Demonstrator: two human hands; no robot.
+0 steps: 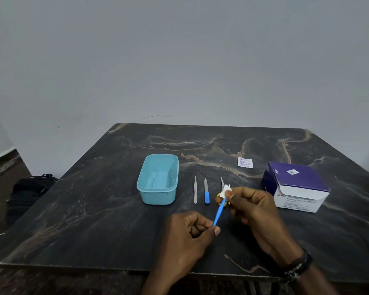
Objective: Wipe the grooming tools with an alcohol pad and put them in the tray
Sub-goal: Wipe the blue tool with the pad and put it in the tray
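Observation:
My left hand (188, 237) pinches the lower end of a thin blue-handled tool (219, 211), which tilts up to the right. My right hand (256, 211) presses a white alcohol pad (225, 190) around the tool's upper end, hiding its tip. Behind the pad, small scissors with yellow handles (222, 184) lie on the table, mostly covered. To their left lie a blue-handled nail file (206, 191) and silver tweezers (195, 189), side by side. The light blue tray (158, 179) stands to the left of them with nothing in it.
A purple and white box of alcohol swabs (296, 186) stands at the right, flap open. A torn swab wrapper (245, 162) lies behind the tools. The dark marble table (94, 209) meets a grey wall; a black bag (30, 188) lies on the floor at left.

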